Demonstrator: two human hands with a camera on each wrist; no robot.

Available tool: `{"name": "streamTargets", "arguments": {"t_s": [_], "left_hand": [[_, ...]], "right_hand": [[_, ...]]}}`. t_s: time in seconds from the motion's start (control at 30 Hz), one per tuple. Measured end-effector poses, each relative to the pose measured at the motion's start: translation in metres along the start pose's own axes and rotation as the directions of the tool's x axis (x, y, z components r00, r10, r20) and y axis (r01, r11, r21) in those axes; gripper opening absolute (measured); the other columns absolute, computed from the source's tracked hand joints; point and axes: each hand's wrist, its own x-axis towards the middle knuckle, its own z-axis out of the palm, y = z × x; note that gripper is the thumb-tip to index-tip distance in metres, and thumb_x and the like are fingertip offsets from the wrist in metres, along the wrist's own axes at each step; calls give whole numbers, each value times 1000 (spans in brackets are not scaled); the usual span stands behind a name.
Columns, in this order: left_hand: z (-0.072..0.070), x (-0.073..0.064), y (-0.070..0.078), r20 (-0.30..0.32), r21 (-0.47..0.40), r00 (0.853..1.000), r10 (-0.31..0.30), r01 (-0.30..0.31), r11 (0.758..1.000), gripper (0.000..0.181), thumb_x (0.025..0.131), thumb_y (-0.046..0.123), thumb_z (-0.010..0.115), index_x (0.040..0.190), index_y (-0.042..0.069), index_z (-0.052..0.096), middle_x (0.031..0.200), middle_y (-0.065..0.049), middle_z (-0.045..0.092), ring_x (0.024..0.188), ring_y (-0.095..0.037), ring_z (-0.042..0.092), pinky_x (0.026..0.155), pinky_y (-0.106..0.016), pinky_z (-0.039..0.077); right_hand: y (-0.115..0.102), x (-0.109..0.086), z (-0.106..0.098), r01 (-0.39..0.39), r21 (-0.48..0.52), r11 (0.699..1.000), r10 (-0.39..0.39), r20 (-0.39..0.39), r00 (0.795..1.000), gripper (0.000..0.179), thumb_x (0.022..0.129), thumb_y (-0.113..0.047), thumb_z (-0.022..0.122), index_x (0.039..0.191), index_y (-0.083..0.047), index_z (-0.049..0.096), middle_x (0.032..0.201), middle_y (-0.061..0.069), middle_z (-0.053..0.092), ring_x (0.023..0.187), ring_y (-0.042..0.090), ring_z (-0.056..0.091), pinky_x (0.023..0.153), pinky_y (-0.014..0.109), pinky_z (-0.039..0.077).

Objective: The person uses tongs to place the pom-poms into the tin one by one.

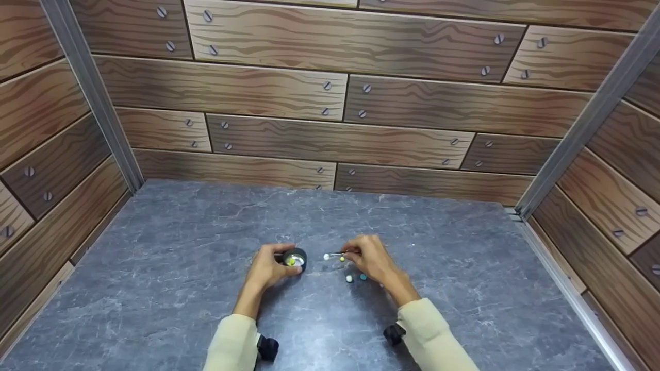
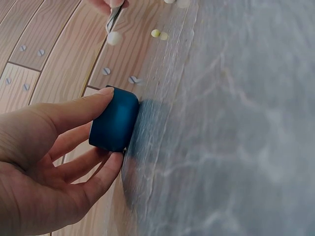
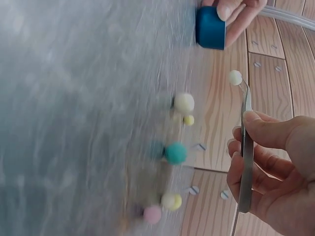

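Observation:
My left hand (image 1: 265, 269) grips a small dark blue cup (image 2: 115, 120) between thumb and fingers, at the tabletop. In the head view its mouth shows, with a yellow-green ball (image 1: 291, 262) inside. To the right, my right hand (image 1: 375, 259) pinches a pair of metal tweezers (image 3: 247, 162). A small white ball (image 3: 235, 77) sits at the tweezers' tips, raised off the table, between the two hands and apart from the cup. Near the right hand lie another white ball (image 3: 184, 103), a small yellow ball (image 3: 189, 120) and a teal ball (image 3: 175, 153).
Closer to the right wrist are a pink ball (image 3: 152, 214) and a pale yellow ball (image 3: 170, 201) on the grey marbled table (image 1: 206, 221). Wood-patterned panels (image 1: 268, 93) wall the back and sides, with metal posts (image 1: 98, 93) at the corners.

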Motion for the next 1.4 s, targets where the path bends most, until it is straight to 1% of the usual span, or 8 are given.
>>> {"name": "streamTargets", "arguments": {"t_s": [0.17,0.3,0.4,0.57,0.7,0.8,1.17,1.4], "left_hand": [[0,0,-1,-4,11,1000,3,-3,1000,57,72,8,92,126,4,73,119,-18,76,112,-34,72,100,-49,54],[1,0,-2,-15,4,1000,4,-4,1000,56,72,8,92,124,4,74,116,-17,77,110,-33,73,99,-48,55],[2,0,-3,-16,-11,1000,2,-2,1000,56,71,6,92,124,3,74,115,-18,77,108,-33,74,99,-48,55],[2,1,-3,-14,-11,1000,13,-14,1000,55,71,5,91,124,2,74,115,-19,77,107,-33,74,98,-48,55],[2,0,-2,-15,4,1000,26,-26,1000,55,71,6,91,123,2,74,114,-19,77,107,-33,75,97,-47,56],[2,0,-2,-11,-3,1000,18,-18,1000,55,71,5,91,123,2,74,115,-18,77,107,-33,74,96,-46,56],[1,2,-2,-5,6,1000,14,-14,1000,55,72,6,91,124,2,74,116,-18,77,109,-33,74,98,-48,56],[1,2,-2,-8,1,1000,8,-8,1000,55,72,7,92,124,3,74,118,-18,77,110,-34,73,100,-50,55]], "right_hand": [[-8,4,10,17,-3,1000,-17,0,1000,9,81,4,79,89,-1,81,78,12,76,67,12,63,61,23,53],[-14,8,17,33,-3,999,-33,-7,999,9,82,4,78,89,-1,81,82,13,77,72,20,70,67,29,59],[-18,11,21,21,1,1000,-21,-10,1000,10,82,4,78,90,-2,81,85,13,78,77,23,73,71,32,60],[-21,14,27,9,3,1000,-8,-23,1000,10,84,3,77,91,-1,81,87,13,78,78,24,73,71,32,60],[-22,16,33,20,2,1000,-20,-36,999,8,85,2,77,91,-1,81,86,12,78,78,23,73,71,32,60],[-23,16,36,30,5,1000,-30,-34,999,8,85,1,77,91,-2,81,85,12,77,78,23,73,72,32,60],[-24,16,38,29,5,1000,-29,-12,1000,10,85,1,77,93,-3,82,87,11,78,82,24,73,76,35,61],[-19,16,35,36,3,999,-36,-28,999,10,85,2,77,93,-1,81,89,12,79,83,26,75,78,35,62]]}}
